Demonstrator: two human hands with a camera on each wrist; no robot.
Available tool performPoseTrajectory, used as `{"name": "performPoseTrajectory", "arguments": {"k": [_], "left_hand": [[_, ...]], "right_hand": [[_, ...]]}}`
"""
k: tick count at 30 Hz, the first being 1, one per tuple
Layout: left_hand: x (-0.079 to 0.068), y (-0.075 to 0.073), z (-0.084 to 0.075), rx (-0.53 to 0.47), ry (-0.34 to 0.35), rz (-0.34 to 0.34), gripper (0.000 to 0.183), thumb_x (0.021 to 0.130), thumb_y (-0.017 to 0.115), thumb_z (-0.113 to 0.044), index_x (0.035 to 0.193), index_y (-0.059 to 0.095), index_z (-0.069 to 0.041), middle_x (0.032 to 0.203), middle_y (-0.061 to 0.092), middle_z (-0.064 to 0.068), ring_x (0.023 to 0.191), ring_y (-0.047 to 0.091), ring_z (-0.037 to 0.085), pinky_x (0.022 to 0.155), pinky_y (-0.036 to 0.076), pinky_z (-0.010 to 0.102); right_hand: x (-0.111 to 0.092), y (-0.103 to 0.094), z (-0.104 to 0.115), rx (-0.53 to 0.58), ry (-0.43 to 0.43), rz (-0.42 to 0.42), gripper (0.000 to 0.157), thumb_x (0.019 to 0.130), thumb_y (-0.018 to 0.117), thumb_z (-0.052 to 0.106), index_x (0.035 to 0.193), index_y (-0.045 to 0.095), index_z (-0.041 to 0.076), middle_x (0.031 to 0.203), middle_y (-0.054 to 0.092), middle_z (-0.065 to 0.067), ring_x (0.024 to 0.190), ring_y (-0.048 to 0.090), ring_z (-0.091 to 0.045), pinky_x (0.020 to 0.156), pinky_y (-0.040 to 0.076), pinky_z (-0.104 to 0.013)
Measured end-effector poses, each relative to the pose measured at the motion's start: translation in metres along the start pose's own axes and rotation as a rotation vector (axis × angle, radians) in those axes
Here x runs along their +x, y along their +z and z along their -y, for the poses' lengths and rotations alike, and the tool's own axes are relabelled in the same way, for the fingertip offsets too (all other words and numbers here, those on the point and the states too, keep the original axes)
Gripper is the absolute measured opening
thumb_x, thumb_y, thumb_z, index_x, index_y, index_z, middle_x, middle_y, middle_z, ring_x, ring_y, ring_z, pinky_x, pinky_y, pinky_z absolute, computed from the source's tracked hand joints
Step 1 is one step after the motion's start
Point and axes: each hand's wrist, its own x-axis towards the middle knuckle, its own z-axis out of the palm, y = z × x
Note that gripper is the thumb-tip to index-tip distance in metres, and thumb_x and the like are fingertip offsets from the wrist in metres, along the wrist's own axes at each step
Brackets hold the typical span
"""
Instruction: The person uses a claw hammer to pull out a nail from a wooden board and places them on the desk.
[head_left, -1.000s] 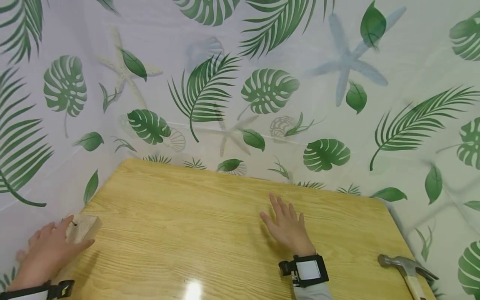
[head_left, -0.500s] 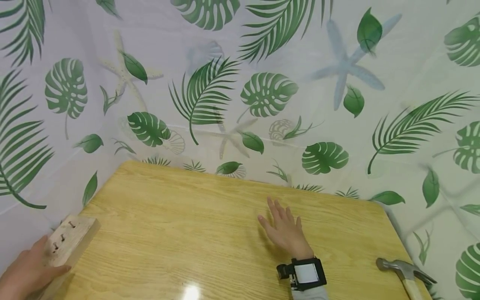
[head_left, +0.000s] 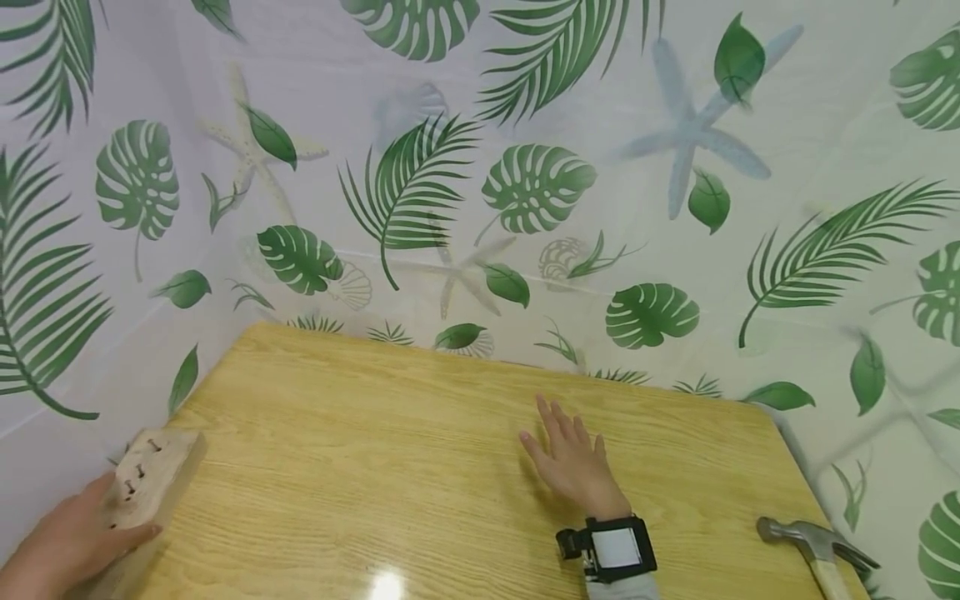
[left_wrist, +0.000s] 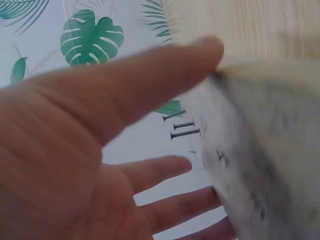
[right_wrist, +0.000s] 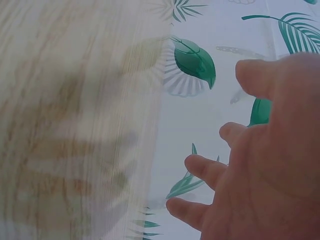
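At the table's left edge lies a pale wooden block [head_left: 161,475], with three nails [head_left: 140,471] standing partly out of its top face. My left hand [head_left: 71,537] grips the near part of this block, thumb along its right side and fingers toward its left. In the left wrist view, the nails [left_wrist: 184,134] stick out toward the palm, and the lower fingertips are hidden at the block's edge. My right hand [head_left: 576,467] hovers over the right half of the table, palm down and fingers spread, holding nothing; its shadow falls below it. A claw hammer [head_left: 813,542] lies at the right edge.
The yellow wood-grain table [head_left: 360,442] ends at a white leaf-print curtain [head_left: 465,192] at the back and both sides. A black strap with a white panel [head_left: 618,547] sits on the right wrist.
My left hand has drawn back toward me along the block, uncovering the nails that it hid before. The right hand and the hammer have stayed in place.
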Motion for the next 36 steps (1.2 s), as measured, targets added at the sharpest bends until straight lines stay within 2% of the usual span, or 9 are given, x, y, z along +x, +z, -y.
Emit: {"name": "performPoseTrajectory", "arguments": {"k": [5,9,12,15,21,28,36], "left_hand": [[0.001,0.0,-0.012,-0.024,-0.02,0.058,0.123,0.085,0.07,-0.066,0.144,0.014,0.027,0.142,0.025,0.053,0.126,0.033,0.069,0.098,0.04,0.071],[0.002,-0.001,-0.025,-0.033,0.031,0.074,0.121,0.086,0.069,-0.065,0.148,0.014,0.024,0.145,0.023,0.051,0.128,0.031,0.069,0.097,0.04,0.072],[0.005,-0.001,-0.034,-0.018,0.087,0.058,0.119,0.087,0.069,-0.063,0.149,0.017,0.023,0.146,0.025,0.05,0.128,0.032,0.068,0.097,0.04,0.071],[0.009,0.0,-0.044,0.002,0.115,0.049,0.116,0.086,0.07,-0.064,0.148,0.021,0.023,0.144,0.031,0.049,0.127,0.037,0.066,0.094,0.043,0.069],[0.019,0.004,-0.07,0.013,0.141,0.044,0.112,0.087,0.068,-0.066,0.148,0.027,0.019,0.144,0.036,0.047,0.127,0.041,0.063,0.096,0.043,0.068],[0.024,0.012,-0.104,0.025,0.226,-0.023,0.094,0.097,0.059,-0.059,0.146,0.035,0.017,0.141,0.043,0.045,0.127,0.044,0.061,0.097,0.044,0.068],[0.028,0.017,-0.128,-0.003,0.267,-0.047,0.086,0.095,0.066,-0.048,0.149,0.036,0.012,0.143,0.045,0.041,0.131,0.043,0.06,0.098,0.043,0.07]], "right_hand": [[-0.001,0.0,0.003,0.015,-0.009,-0.012,0.072,0.107,0.038,0.052,0.165,0.013,0.017,0.168,0.017,-0.021,0.151,0.009,-0.053,0.112,0.001,-0.08],[-0.001,-0.002,0.003,0.023,-0.008,-0.013,0.072,0.107,0.037,0.051,0.165,0.012,0.016,0.168,0.016,-0.021,0.151,0.009,-0.053,0.112,0.001,-0.08],[-0.002,-0.004,0.004,0.025,-0.006,-0.008,0.072,0.108,0.036,0.052,0.165,0.011,0.017,0.168,0.016,-0.021,0.151,0.009,-0.053,0.112,0.001,-0.08],[-0.002,-0.005,0.005,0.032,-0.004,-0.005,0.071,0.108,0.036,0.051,0.165,0.011,0.017,0.168,0.015,-0.02,0.152,0.01,-0.053,0.112,0.001,-0.08],[-0.003,-0.006,0.005,0.048,-0.008,-0.009,0.071,0.108,0.037,0.05,0.165,0.011,0.016,0.168,0.015,-0.021,0.151,0.009,-0.054,0.112,0.001,-0.08],[-0.004,-0.009,0.007,0.048,-0.002,0.009,0.069,0.109,0.036,0.047,0.165,0.008,0.017,0.169,0.012,-0.02,0.152,0.008,-0.053,0.113,0.0,-0.079],[-0.005,-0.011,0.007,0.05,-0.01,-0.009,0.071,0.108,0.041,0.046,0.165,0.01,0.016,0.169,0.013,-0.02,0.152,0.01,-0.052,0.113,0.001,-0.079]]}}
